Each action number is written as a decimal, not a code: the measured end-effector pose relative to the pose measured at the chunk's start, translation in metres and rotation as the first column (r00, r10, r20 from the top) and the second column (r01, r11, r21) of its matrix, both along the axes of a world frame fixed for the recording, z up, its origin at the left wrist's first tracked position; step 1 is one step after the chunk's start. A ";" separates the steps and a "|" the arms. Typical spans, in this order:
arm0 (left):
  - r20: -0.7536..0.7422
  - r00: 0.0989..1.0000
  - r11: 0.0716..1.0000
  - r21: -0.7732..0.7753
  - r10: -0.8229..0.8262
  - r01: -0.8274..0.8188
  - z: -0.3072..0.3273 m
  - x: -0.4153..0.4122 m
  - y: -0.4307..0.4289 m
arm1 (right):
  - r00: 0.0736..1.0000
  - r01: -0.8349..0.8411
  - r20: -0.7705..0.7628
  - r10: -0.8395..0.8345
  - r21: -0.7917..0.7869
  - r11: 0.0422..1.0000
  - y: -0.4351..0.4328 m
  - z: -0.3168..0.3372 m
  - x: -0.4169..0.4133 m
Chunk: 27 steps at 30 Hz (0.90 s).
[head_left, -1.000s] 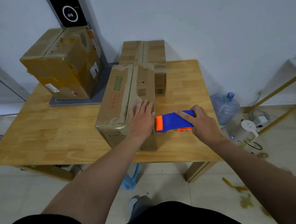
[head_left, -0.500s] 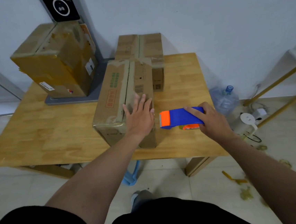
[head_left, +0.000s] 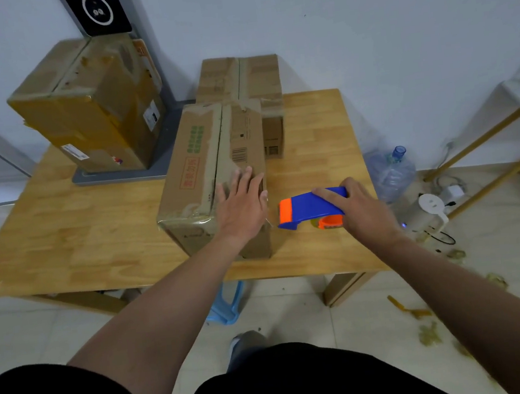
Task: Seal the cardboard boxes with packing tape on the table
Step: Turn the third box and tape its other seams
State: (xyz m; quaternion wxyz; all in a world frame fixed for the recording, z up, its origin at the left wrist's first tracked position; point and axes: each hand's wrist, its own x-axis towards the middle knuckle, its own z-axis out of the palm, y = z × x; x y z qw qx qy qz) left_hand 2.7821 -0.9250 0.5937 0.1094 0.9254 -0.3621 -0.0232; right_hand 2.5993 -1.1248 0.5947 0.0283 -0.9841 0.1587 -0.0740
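Left hand point(head_left: 243, 205): fingers flat, pressing the near cardboard box point(head_left: 215, 172) mid-surface (top seam).
Right hand point(head_left: 360, 211): fingers curled round the blue tape dispenser point(head_left: 309, 208), just right of it.

a water jug point(head_left: 390, 175) and, perhaps, a white kettle point(head_left: 429, 209) on the floor; blue stool point(head_left: 228, 306) nearer

Three brown cardboard boxes point(head_left: 199, 171) point(head_left: 94, 108) point(head_left: 241, 78), one blue and orange plastic tape dispenser point(head_left: 310, 207), one light wooden table point(head_left: 66, 241), one clear plastic water jug point(head_left: 390, 174), two bare hands point(head_left: 244, 208) point(head_left: 364, 209)
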 end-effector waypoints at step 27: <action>0.124 0.987 0.991 0.097 -0.105 0.093 -0.009 0.017 -0.009 | 0.716 0.695 -0.555 -0.425 0.623 0.358 -0.028 -0.114 0.054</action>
